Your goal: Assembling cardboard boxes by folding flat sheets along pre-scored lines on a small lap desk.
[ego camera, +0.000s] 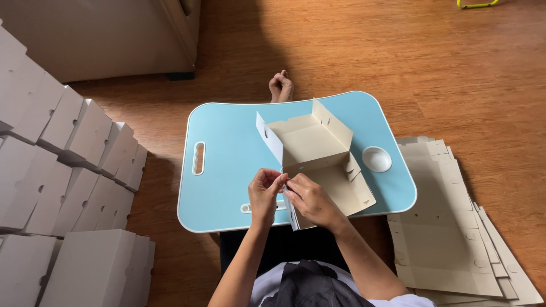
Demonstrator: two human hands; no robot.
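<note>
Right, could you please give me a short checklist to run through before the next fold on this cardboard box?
1. Both hands on the box: ok. The left hand and the right hand pinch the near flap of the cardboard box.
2. Box resting on the blue lap table: ok, though its near edge overhangs towards the person.
3. Far side walls standing up: ok.
4. Flap tab seated in its slot: cannot tell, the fingers cover it.
5. Flat blanks in reach on the right: ok.
6. Finished white boxes stacked clear on the left: ok.
</note>
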